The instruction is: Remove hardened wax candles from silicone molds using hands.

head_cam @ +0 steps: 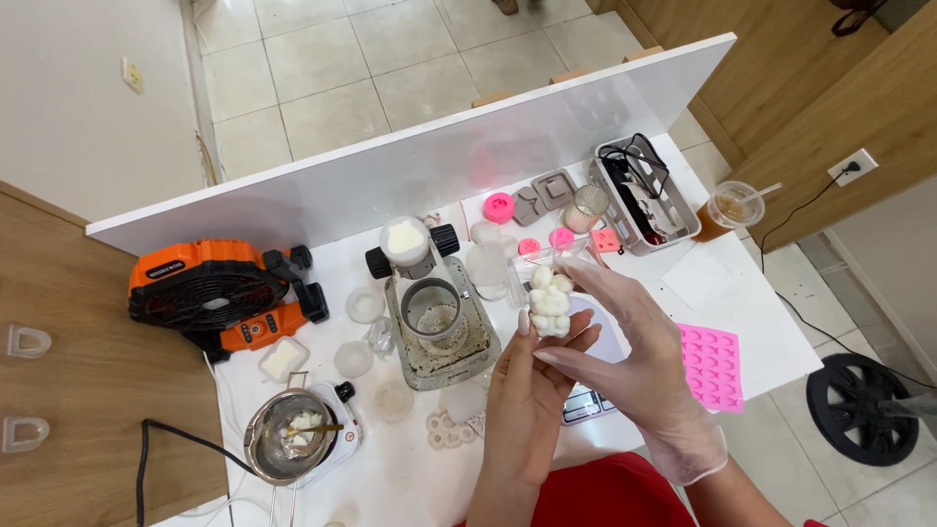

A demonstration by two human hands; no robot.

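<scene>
Head view, single frame. I see both hands raised at centre frame over a white table (pixel 752 322).

Left hand (pixel 532 390), bare: fingers curled upward, fingertips pinching the lower part of a small white moulded figure (pixel 549 298). The figure is lumpy, upright, and sits just above the fingertips.

Right hand (pixel 639 351), in a clear thin glove: fingers closed around a clear film or wrapper (pixel 576 263) that surrounds the figure. I cannot tell whether the wrapper is a bag or a rigid mould.

The figure is held in the air, above a small digital scale (pixel 586 402) that is partly hidden by the hands.

Surroundings, left to right:
- orange and black fan (pixel 210 293), left of frame
- metal pot (pixel 288 434) with white chunks inside, on a small hotplate, lower left
- grey device (pixel 434 312) with a metal cup, just left of the hands
- pink silicone mould tray (pixel 712 363), right of the hands
- iced drink cup (pixel 727 210) with a straw, upper right
- grey bin (pixel 644 195) with cables, upper right
</scene>
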